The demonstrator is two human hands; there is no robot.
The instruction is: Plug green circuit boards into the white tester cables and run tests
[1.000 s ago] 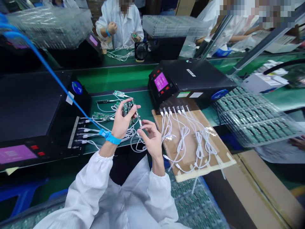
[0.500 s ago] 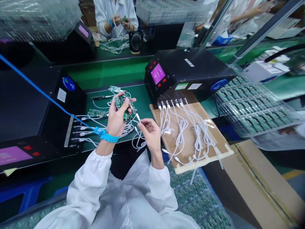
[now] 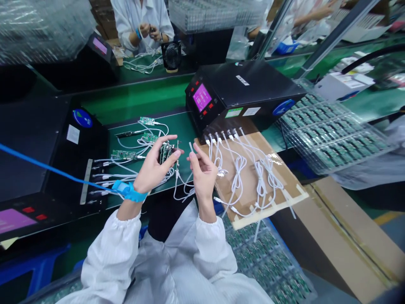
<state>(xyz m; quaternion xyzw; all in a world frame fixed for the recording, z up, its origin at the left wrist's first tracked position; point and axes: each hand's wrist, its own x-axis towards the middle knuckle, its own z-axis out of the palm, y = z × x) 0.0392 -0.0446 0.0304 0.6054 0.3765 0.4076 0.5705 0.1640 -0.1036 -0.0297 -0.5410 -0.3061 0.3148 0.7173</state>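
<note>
My left hand point(image 3: 156, 162), with a blue wrist strap point(image 3: 129, 191) at its wrist, is closed around several small green circuit boards point(image 3: 166, 152). One thin board point(image 3: 177, 156) stands edge-on at its fingertips, with a white cable plug point(image 3: 177, 173) at its lower end. Just to the right, my right hand point(image 3: 203, 172) pinches a white cable point(image 3: 191, 147) whose end sticks up above the fingers. Behind my left hand, more circuit boards point(image 3: 122, 155) lie on the green bench with white cables plugged into them.
Black testers with purple screens stand at the left point(image 3: 34, 139) and right back point(image 3: 243, 90). Bundled white cables point(image 3: 239, 173) lie on a taped cardboard sheet point(image 3: 275, 202). Trays of boards point(image 3: 335, 135) are stacked at right. Across the bench a co-worker's hands point(image 3: 150, 31) are busy.
My left hand has turned, so the boards in it now show edge-on. The right hand has come away from the board's plug and now pinches a raised white cable end. The view has shifted slightly.
</note>
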